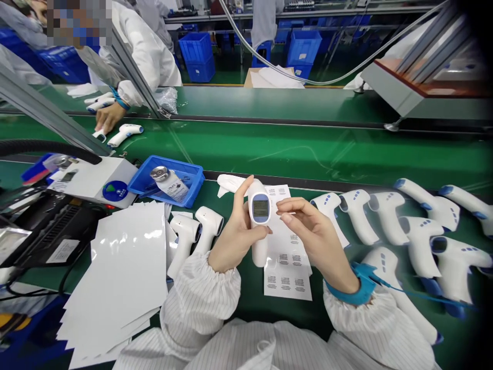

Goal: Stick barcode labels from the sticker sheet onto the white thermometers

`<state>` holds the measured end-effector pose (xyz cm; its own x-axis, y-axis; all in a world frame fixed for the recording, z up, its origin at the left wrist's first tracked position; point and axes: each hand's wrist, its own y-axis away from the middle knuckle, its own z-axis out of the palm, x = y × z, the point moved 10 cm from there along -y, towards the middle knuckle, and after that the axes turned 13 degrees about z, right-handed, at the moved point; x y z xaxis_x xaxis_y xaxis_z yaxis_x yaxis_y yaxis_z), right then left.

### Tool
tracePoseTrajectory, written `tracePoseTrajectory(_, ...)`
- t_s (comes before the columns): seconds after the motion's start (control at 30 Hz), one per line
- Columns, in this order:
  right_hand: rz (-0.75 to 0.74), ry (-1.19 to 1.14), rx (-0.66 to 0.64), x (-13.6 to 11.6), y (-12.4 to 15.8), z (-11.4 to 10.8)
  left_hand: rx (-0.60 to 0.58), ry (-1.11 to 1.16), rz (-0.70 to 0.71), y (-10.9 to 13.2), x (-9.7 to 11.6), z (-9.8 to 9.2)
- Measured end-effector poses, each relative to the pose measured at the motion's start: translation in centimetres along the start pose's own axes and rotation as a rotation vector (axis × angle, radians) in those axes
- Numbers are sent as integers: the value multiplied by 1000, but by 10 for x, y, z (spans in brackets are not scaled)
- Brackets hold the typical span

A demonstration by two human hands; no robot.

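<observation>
Broadly, one green assembly bench [250, 303] runs across the view, with a green conveyor belt [308, 149] beyond it and stacked blue plastic bins [196, 56] further back. Across the belt, a co-worker's hand [106, 117] rests on a white thermometer [125, 134]. On the bench, left of centre, lies a loose stack of glossy white sheets [123, 272], and a blue plastic tray [192, 177] holds a metal-capped item with a printed label [169, 182]. Right of the hands, white infrared thermometers with blue accents [416, 236] lie in loose rows; two more [192, 236] lie just left of the hands. Held above a printed label sheet [287, 277], one infrared thermometer [259, 216] stands upright, its display facing the camera. The left hand [239, 226] is closed around its neck. The right hand [319, 241] is half-curled, fingertips at the display's edge; whether it grips cannot be told. A blue wrist strap [356, 288] circles the right wrist.
</observation>
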<state>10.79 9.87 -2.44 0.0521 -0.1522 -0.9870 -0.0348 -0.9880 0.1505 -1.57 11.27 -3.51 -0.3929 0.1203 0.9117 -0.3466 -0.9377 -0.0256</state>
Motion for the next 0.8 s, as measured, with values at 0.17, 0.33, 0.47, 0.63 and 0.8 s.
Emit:
tracePoseTrajectory(0.17,57,28,-43,9,3,6,6,22,36,-10,15,7)
tracePoseTrajectory(0.33,81,6,-66,12,6,8,-2,40,29,-10,18,12)
tracePoseTrajectory(0.47,126,9,-94,17,9,12,3,47,44,-9,21,12)
tracePoseTrajectory(0.63,234,70,-299,31,18,41,2,-1,38,-9,21,10)
tracePoseTrajectory(0.8,272,93,-404,32,24,59,-6,-17,11,-7,14,8)
